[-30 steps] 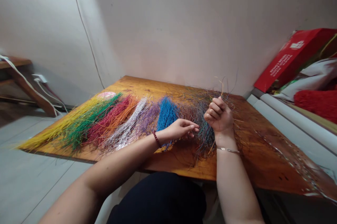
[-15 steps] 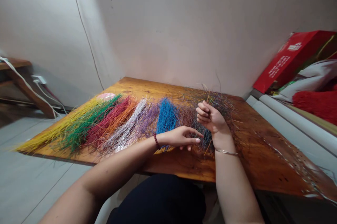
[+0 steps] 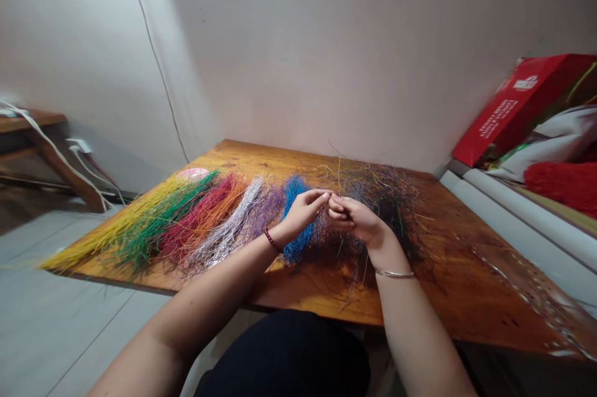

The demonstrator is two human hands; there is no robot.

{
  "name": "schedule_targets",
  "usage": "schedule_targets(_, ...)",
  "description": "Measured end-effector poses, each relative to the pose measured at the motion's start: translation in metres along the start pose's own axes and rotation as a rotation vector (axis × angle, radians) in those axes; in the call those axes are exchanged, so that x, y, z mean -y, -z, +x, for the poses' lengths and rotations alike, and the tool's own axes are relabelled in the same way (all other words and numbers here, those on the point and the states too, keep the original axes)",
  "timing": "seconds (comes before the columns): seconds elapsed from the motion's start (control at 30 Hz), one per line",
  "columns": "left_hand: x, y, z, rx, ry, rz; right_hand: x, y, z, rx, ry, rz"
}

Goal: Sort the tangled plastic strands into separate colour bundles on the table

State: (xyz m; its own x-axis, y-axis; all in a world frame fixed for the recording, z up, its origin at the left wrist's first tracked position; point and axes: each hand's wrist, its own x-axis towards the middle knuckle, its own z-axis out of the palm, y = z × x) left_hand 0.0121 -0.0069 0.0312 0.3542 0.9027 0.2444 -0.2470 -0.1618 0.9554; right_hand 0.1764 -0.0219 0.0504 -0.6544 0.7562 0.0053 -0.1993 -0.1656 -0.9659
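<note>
My right hand [image 3: 352, 218] is closed on a few thin strands [image 3: 339, 176] that stick up above its fingers. Its fingertips meet those of my left hand [image 3: 305, 210], which is pinched; what lies between its fingertips is too small to make out. Both hands are raised over the wooden table [image 3: 321, 294]. Behind my left hand lies a blue bundle of strands [image 3: 298, 247]. A tangled heap of dark, mixed strands [image 3: 396, 198] spreads behind and to the right of my right hand.
Yellow [image 3: 116, 223], green [image 3: 158, 223], red [image 3: 196, 213], orange, white [image 3: 231, 223] and purple bundles lie to the left. A pink round item [image 3: 193, 173] is behind them. A red box [image 3: 504, 111] stands at the right; a wall rises behind the table.
My left hand has risen and its fingers have closed. My right hand has moved left and down, so the fingertips of both hands now meet.
</note>
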Motion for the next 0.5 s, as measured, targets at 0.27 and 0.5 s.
schedule_targets(0.27,-0.001,0.003,0.002,-0.071,0.011,-0.073,-0.011,-0.005,0.008,-0.031,-0.061,-0.032)
schedule_targets(0.5,-0.002,0.003,0.003,-0.126,-0.092,-0.031,-0.015,-0.003,0.011,-0.05,-0.09,-0.021)
